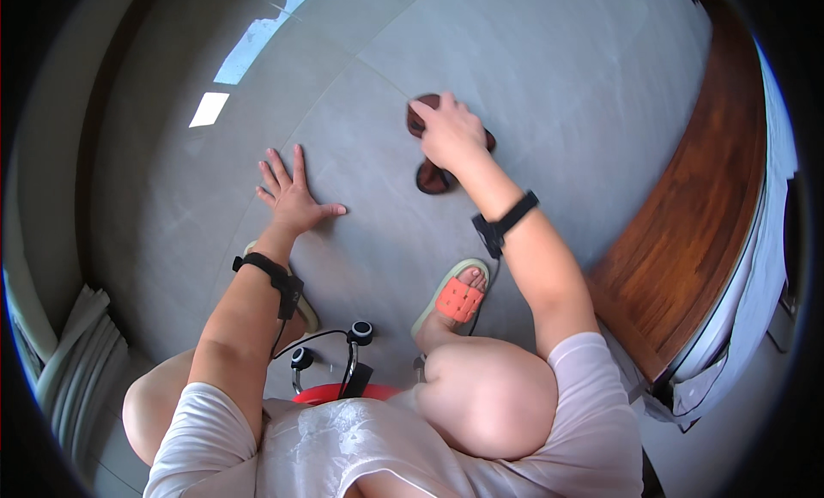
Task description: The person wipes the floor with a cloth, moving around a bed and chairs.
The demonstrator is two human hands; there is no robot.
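My right hand (453,135) reaches down over a dark-edged brown thing with rounded lobes (435,179) at the upper middle of the view. Its fingers are bent and closed on the thing, with the index finger lying along the upper lobe. The hand covers the centre of this thing, so its exact kind cannot be made out. My left hand (294,197) is out to the left over the grey floor (369,94), palm down, fingers spread and thumb pointing right. It holds nothing; whether it touches the floor I cannot tell. Each wrist wears a black strap.
An orange-and-green slipper (462,299) is on my right foot. Below me are a red seat (343,392) and black casters (361,330) on metal legs. A brown wooden surface (687,206) curves along the right, with white cloth beside it. Pale folded material (75,361) stands lower left.
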